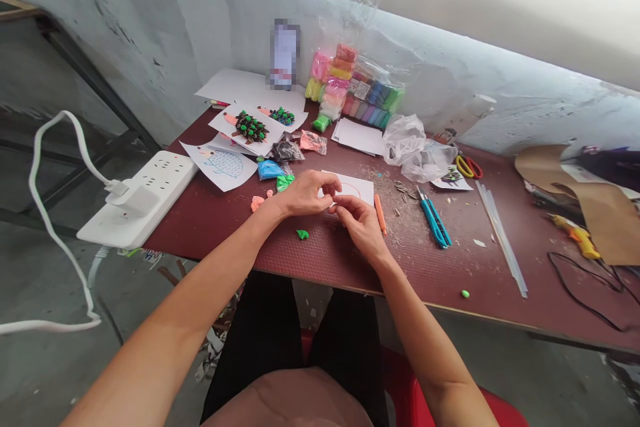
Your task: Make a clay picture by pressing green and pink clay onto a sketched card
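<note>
My left hand [309,193] and my right hand [361,221] meet above the front half of the table, fingertips almost touching. Both are curled into a pinch; whatever lies between the fingers is too small or hidden to make out. Beneath them, partly covered, is a white card [366,191] with a curved orange line drawn on it. An orange crayon or marker [380,213] lies along the card's right edge. A small lump of green clay [302,235] sits in front of my left hand. Coral clay pieces [257,203] rest beside my left wrist.
Blue clay packet [270,169], hedgehog pictures [250,127] and a white power strip [145,200] are on the left. Bagged clay [373,100] stands behind. To the right lie a teal utility knife [434,219], scissors [469,167], glue sticks [501,240], a glue gun [575,237] and a green ball [465,293].
</note>
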`<state>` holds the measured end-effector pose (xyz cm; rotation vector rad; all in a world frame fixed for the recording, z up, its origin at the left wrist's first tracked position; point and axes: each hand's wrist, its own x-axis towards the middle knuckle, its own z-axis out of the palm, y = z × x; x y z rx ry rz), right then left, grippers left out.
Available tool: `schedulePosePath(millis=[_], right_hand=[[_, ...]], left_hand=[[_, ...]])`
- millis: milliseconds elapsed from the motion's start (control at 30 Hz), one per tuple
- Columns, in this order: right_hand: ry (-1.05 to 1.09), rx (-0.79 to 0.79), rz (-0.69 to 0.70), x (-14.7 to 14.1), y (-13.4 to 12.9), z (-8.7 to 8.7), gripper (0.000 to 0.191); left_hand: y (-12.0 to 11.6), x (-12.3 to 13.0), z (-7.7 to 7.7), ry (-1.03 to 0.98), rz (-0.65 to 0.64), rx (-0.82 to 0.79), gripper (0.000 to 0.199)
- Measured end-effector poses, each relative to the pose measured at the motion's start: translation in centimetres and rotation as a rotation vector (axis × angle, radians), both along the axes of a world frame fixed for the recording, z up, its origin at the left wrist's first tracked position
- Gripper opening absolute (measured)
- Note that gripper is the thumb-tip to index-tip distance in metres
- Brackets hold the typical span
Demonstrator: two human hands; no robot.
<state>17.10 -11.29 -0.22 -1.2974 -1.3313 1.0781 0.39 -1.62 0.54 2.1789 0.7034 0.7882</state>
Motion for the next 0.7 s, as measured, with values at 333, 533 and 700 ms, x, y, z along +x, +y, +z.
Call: schedulePosePath(millis=[333, 533, 700], right_hand=[[-0.041, -0.075, 0.039, -0.3, -0.3, 0.7, 0.035], [0.083, -0.1, 0.08, -0.2, -0.6, 1.5, 0.031], [0.21, -0.164, 0.296, 0.3, -0.8, 2.3, 0.04]], left_hand=[[0.0, -0.1, -0.2, 0.097, -0.013, 0.081, 0.017], [0.7, 0.0, -1.0, 0.084, 0.118, 0.151, 0.028], [1.2, 0.0, -1.4, 0.197, 0.223, 0.281, 0.03]])
